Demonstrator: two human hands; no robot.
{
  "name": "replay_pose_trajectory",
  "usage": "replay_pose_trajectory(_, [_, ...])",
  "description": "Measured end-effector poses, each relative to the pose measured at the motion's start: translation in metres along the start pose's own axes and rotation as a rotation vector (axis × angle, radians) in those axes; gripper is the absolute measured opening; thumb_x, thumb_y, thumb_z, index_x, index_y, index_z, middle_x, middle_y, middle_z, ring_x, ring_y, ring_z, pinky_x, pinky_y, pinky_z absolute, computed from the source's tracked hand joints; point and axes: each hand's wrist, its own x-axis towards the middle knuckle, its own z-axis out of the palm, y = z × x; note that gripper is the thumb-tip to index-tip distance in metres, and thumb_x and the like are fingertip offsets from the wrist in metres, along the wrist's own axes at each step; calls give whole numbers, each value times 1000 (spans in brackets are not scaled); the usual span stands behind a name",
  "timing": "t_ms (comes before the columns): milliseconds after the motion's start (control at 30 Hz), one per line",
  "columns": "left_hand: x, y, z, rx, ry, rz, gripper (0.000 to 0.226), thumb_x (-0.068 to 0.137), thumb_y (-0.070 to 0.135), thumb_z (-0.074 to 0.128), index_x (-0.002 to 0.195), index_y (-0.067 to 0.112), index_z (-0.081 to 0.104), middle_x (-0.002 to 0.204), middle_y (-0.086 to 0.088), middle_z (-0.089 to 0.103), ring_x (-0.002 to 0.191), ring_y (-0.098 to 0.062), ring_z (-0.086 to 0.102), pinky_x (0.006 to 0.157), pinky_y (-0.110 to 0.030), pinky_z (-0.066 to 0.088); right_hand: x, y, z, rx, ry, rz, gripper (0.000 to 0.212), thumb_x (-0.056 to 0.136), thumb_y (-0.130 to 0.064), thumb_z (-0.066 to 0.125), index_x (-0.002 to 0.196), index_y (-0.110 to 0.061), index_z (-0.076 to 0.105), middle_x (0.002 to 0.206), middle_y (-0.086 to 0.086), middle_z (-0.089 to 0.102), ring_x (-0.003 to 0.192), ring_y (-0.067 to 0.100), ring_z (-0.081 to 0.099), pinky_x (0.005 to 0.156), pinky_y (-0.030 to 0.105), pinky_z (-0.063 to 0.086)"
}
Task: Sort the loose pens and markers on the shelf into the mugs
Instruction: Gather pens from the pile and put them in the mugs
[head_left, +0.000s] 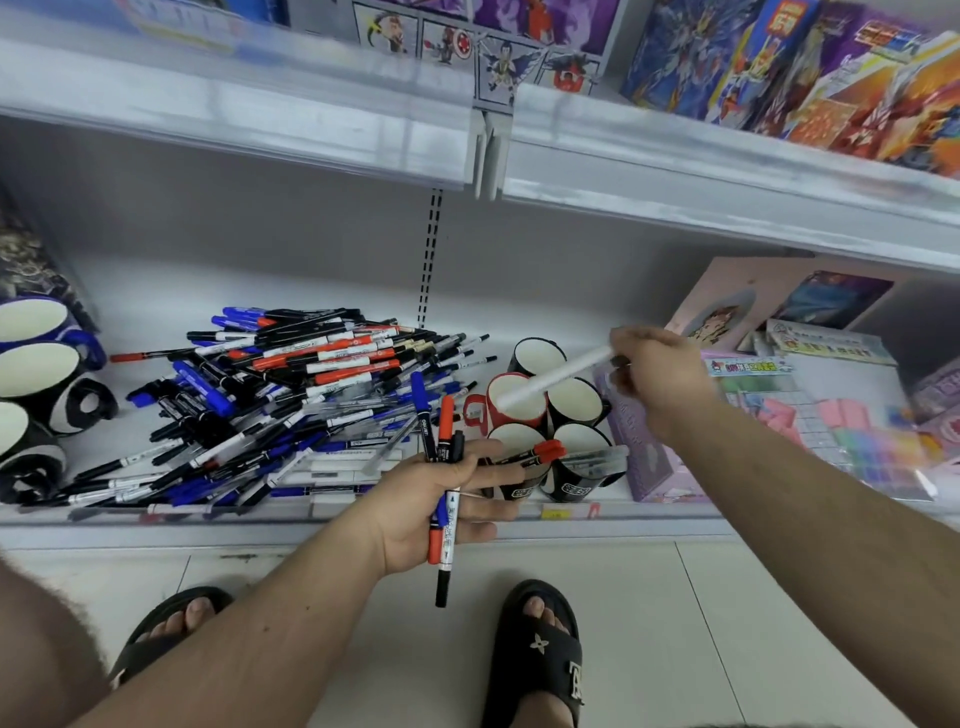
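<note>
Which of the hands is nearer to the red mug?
Right. The right hand hangs just right of the red mug, its white pen slanting over the rim. The left hand grips a bunch of markers lower, at the shelf's front edge.

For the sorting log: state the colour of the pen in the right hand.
White pen, blurred; head view.

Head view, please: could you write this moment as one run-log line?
left hand: holds marker bundle | right hand: pinches white pen over red mug | pen pile: on shelf

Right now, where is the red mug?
In the head view, the red mug stands on the shelf right of the pen pile, among black mugs.
</note>
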Motion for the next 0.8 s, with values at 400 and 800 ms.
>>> replay_pose_trajectory(400, [32,2,7,-90,-18,53,35,87,30,58,118,16,62,67,3,44,45,-6,31,40,-18,28,104,87,-26,-439,292,225,14,83,-18,60,78,-8,67,82,14,74,84,31,73,67,38,56])
replay_pose_trajectory(800, [25,8,-15,-165,-333,-18,52,89,9,52,140,8,52,79,-2,53,58,-11,47,53,-23,43,103,101,10,-745,-10,234,10,85,-11,61,87,-6,68,82,7,73,74,22,69,68,32,59])
